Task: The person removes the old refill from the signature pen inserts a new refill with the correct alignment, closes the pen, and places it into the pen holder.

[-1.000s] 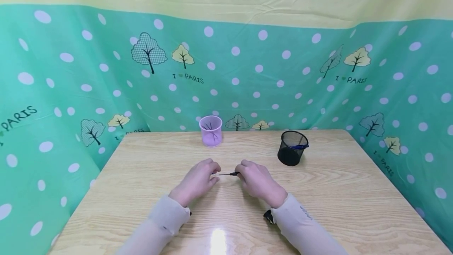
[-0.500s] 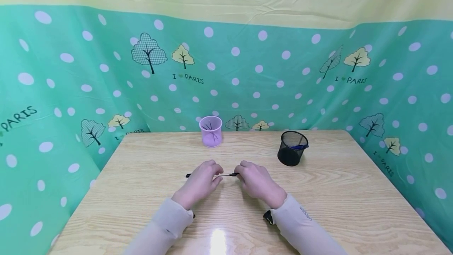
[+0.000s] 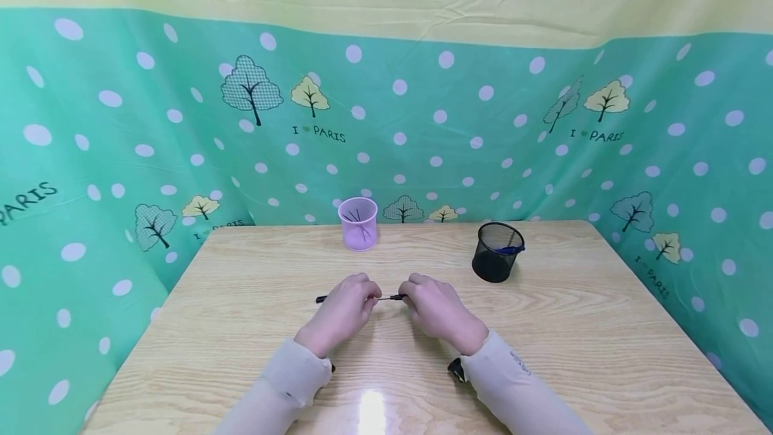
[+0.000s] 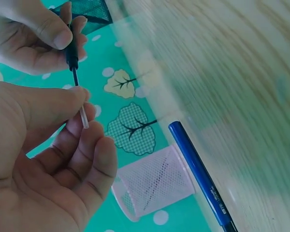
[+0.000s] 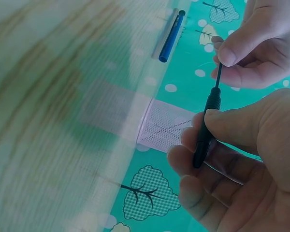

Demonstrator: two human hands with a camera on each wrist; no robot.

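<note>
My left hand (image 3: pixel 343 309) pinches the thin tube of a pen refill (image 4: pixel 84 116) between thumb and forefinger; its clear end sticks out past them in the left wrist view. The refill's other end runs into a black pen grip section (image 5: pixel 210 113), which my right hand (image 3: pixel 439 311) holds between thumb and fingers. The two hands face each other close above the table, with a short stretch of refill showing between them. A blue pen barrel (image 4: pixel 198 171) with a black end lies on the table beyond my left hand, partly hidden by it in the head view.
A light purple mesh pen holder (image 3: pixel 359 233) with several thin dark sticks inside or printed on it stands at the back. Right of it stands a black mesh holder (image 3: pixel 494 264) with a blue pen (image 3: pixel 510 249). A patterned curtain (image 3: pixel 423 153) hangs behind the wooden table (image 3: pixel 580 327).
My left hand has shifted slightly right, and its parted thumb and finger have come together on the refill. The black end of the barrel now shows left of it. My right hand stays put.
</note>
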